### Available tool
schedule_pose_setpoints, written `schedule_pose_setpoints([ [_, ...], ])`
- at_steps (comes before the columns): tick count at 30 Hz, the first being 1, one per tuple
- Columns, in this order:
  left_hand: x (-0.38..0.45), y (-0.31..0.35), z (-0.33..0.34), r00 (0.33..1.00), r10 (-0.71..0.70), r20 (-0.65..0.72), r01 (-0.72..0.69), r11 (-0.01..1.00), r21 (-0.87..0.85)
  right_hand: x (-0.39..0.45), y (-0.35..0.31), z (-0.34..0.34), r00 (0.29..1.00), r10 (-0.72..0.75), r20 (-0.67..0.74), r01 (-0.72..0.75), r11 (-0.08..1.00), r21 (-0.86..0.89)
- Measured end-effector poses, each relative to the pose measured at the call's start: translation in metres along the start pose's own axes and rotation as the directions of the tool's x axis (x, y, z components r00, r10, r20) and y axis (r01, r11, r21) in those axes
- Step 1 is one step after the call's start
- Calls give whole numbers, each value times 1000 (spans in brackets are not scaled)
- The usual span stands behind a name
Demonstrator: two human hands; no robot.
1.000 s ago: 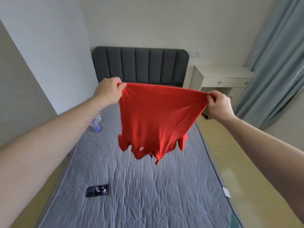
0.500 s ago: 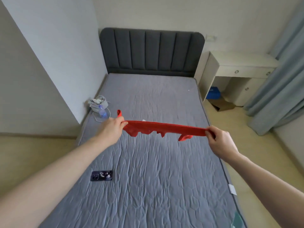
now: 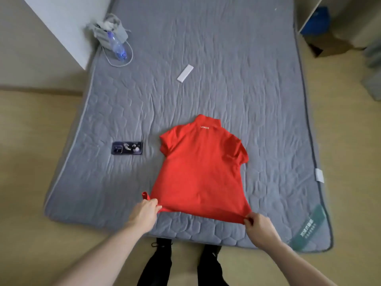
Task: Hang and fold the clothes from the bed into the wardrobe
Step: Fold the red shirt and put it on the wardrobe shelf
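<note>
At the far left of the bed (image 3: 247, 89), against the wall, a water bottle (image 3: 116, 46) lies beside a small grey pouch (image 3: 107, 27), with a white cable (image 3: 123, 61) looped around it. Nearer, a dark phone (image 3: 127, 148) lies flat on the grey quilted cover, just left of the shirt.

The left hand (image 3: 144, 213) is at the near edge of the bed, its fingers curled and pinching the left corner of the hem; a small flap of red cloth sticks out just past the knuckles.

The red shirt (image 3: 203, 172) lies spread flat on the near middle of the bed, collar toward the far side, with small white lettering below the collar. Both short sleeves lie flat against the cover. The hem is drawn taut between the two hands.

Farther off, a white slim bar (image 3: 185, 73) lies on the cover.

The right hand (image 3: 259, 226) pinches the right hem corner between thumb and curled fingers.

On the bed's right edge sit a white tag (image 3: 319, 175) and, nearer, a green label (image 3: 309, 227).
</note>
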State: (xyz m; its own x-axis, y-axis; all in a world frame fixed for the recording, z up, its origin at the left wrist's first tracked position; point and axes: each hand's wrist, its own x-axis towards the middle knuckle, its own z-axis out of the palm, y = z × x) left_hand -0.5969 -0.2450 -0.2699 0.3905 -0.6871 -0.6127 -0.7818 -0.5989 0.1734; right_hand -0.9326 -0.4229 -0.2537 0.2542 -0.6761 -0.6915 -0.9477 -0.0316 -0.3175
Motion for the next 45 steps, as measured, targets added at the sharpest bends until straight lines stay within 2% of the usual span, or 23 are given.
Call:
schedule_pose_setpoints([
  [7, -3, -26, 104, 981, -56, 183, 54, 998, 16, 8, 53, 96, 975, 141, 174, -134, 990, -54],
  [11, 11, -34, 129, 948, -59, 313, 67, 998, -13, 31, 61, 121, 939, 201, 278, -190, 979, -68],
  [13, 24, -38, 128, 931, -93, 353, 114, 993, -38, 43, 53, 120, 938, 222, 267, -221, 975, -31],
  [19, 105, -51, 90, 951, -157, 268, 186, 979, -87, 103, 16, 99, 970, 190, 152, -200, 978, 58],
  [26, 234, -47, 36, 955, -281, 92, 295, 899, -324, 193, -26, 86, 998, 62, 2, -62, 994, 92],
  [32, 325, -45, 37, 919, -394, 37, 351, 768, -536, 257, -32, 117, 1000, 8, -23, -6, 998, 70],
  [34, 345, -40, 42, 909, -416, 36, 343, 696, -631, 272, -26, 131, 1000, 14, -8, -14, 997, 75],
  [37, 372, -33, 50, 890, -447, 93, 348, 533, -771, 286, -14, 146, 1000, 29, 6, -30, 998, 61],
  [39, 383, -31, 53, 887, -451, 103, 337, 476, -812, 292, -7, 153, 999, 33, 0, -33, 999, 40],
  [42, 390, -37, 55, 901, -415, 129, 344, 500, -794, 293, -2, 154, 1000, 27, -11, -27, 999, 27],
  [45, 385, -49, 43, 912, -407, 62, 290, 527, -799, 292, -7, 144, 999, 14, -43, -13, 1000, 25],
])
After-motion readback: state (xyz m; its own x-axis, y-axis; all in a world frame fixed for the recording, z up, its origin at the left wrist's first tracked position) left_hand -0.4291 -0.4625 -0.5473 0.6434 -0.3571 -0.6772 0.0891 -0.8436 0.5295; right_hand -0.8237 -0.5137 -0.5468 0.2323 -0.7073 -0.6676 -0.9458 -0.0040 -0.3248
